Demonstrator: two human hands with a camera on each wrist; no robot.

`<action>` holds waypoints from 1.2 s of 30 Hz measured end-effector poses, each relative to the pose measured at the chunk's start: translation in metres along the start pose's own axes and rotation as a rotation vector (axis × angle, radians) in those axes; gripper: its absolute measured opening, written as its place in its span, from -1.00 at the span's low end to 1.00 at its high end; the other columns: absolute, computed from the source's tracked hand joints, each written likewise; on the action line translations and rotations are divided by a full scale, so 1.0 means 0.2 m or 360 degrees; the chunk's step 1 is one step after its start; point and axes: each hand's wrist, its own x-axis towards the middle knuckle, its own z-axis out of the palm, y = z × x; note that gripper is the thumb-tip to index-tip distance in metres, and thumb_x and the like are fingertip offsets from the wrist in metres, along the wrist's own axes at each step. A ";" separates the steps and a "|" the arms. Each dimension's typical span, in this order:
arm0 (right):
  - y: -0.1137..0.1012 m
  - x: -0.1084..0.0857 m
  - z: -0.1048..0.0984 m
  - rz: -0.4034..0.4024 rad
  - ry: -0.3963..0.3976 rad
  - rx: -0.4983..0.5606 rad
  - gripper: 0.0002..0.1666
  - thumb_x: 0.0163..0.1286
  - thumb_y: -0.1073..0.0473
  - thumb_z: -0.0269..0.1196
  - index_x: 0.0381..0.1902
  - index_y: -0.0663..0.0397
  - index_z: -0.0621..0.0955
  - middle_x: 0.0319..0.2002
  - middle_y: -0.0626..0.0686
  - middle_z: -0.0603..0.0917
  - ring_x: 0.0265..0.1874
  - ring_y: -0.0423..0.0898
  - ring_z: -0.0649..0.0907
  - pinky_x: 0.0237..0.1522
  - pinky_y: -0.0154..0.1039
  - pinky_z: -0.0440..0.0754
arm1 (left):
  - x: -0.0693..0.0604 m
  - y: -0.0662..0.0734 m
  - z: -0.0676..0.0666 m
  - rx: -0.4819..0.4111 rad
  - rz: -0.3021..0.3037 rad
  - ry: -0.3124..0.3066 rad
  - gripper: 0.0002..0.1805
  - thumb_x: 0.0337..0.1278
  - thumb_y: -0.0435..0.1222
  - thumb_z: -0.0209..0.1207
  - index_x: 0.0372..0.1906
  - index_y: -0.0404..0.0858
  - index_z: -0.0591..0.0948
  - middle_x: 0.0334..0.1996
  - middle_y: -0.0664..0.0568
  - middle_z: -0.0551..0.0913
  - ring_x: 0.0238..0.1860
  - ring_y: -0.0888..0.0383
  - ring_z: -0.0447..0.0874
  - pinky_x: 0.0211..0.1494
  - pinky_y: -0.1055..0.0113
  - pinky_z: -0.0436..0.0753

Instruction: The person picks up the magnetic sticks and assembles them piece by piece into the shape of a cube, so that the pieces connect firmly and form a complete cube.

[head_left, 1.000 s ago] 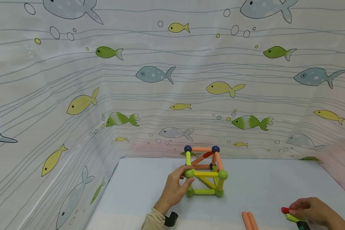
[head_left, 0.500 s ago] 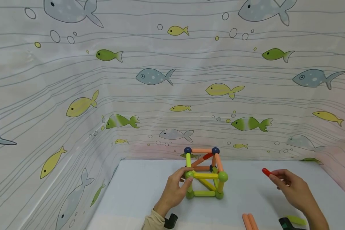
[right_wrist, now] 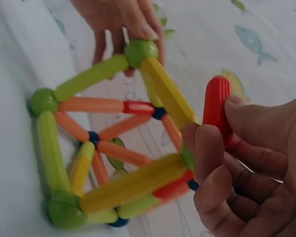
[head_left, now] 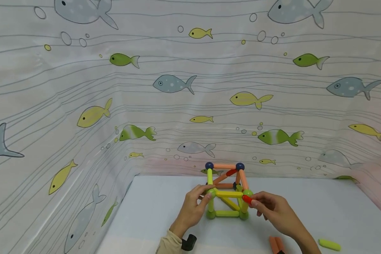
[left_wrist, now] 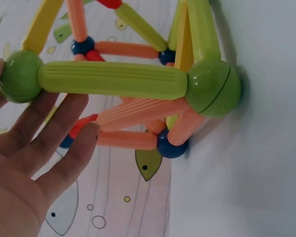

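A cube-shaped frame of magnetic rods and balls stands on the white table; a yellow rod [head_left: 228, 194] forms its upper front edge. My left hand [head_left: 192, 208] holds the green ball [left_wrist: 20, 76] at the upper front left corner, thumb and fingers on it. My right hand [head_left: 277, 213] pinches a short red rod [right_wrist: 218, 106] between thumb and fingers. In the head view that rod overlaps the upper front right green ball [head_left: 248, 193]; whether they touch I cannot tell. Dark blue balls [head_left: 240, 166] and orange rods make up the frame's back.
Two orange rods [head_left: 275, 243] lie side by side near the front edge, partly covered by something black on the right wrist. A light green rod [head_left: 329, 244] lies further right. A fish-patterned sheet [head_left: 165, 113] rises behind the table [head_left: 158, 201] and along its sides.
My right hand has picked up the red rod beside the light green one and carried it left to the frame's upper right corner. My left hand keeps its hold on the green ball.
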 end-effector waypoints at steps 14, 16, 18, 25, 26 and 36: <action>-0.07 0.00 0.34 -0.0110 0.0314 -0.0130 -0.84 0.36 0.11 0.50 -0.17 0.04 0.81 -0.42 -0.09 0.81 -0.70 -0.17 0.64 -0.67 -0.31 0.58 | 0.00 0.00 0.01 -0.0021 -0.0039 -0.0019 -0.67 0.63 -0.07 0.11 0.29 0.01 0.66 0.07 0.15 0.74 0.01 0.25 0.69 0.05 0.33 0.70; -0.07 0.01 0.41 -0.0156 0.0433 -0.0178 -0.87 0.32 0.17 0.53 -0.20 0.04 0.81 -0.42 -0.09 0.82 -0.75 -0.19 0.62 -0.67 -0.34 0.55 | 0.00 0.00 0.01 -0.0015 -0.0041 -0.0019 -0.67 0.63 -0.07 0.10 0.29 0.02 0.66 0.07 0.15 0.75 0.01 0.25 0.69 0.06 0.33 0.70; -0.06 0.02 0.47 -0.0182 0.0543 -0.0206 -0.88 0.30 0.21 0.54 -0.22 0.05 0.82 -0.42 -0.08 0.83 -0.78 -0.20 0.59 -0.71 -0.36 0.50 | 0.00 0.00 0.01 -0.0011 -0.0041 -0.0020 -0.67 0.63 -0.06 0.10 0.30 0.01 0.66 0.07 0.14 0.75 0.01 0.25 0.69 0.06 0.33 0.70; -0.01 0.04 0.59 -0.0240 0.0765 -0.0156 -0.86 0.30 0.21 0.53 -0.19 0.08 0.84 -0.61 -0.16 0.72 -0.84 -0.31 0.52 -0.76 -0.39 0.44 | 0.00 0.00 0.01 0.0002 -0.0046 -0.0025 -0.66 0.63 -0.07 0.11 0.29 -0.03 0.66 0.07 0.13 0.75 0.00 0.25 0.71 0.04 0.33 0.71; -0.01 0.05 0.60 -0.0249 0.0785 -0.0135 -0.86 0.30 0.21 0.53 -0.18 0.07 0.84 -0.64 -0.17 0.69 -0.83 -0.33 0.52 -0.76 -0.39 0.46 | 0.00 0.00 0.01 0.0002 -0.0047 -0.0025 -0.66 0.63 -0.07 0.11 0.29 -0.03 0.67 0.07 0.13 0.75 0.00 0.25 0.71 0.04 0.33 0.71; 0.03 0.09 0.67 -0.0281 0.0844 -0.0030 -0.85 0.33 0.20 0.50 -0.14 0.06 0.84 -0.53 -0.11 0.78 -0.78 -0.17 0.62 -0.68 -0.36 0.56 | 0.00 0.01 0.01 -0.0036 -0.0061 -0.0026 -0.67 0.61 -0.08 0.14 0.28 -0.03 0.67 0.11 0.11 0.75 0.01 0.24 0.71 0.01 0.35 0.70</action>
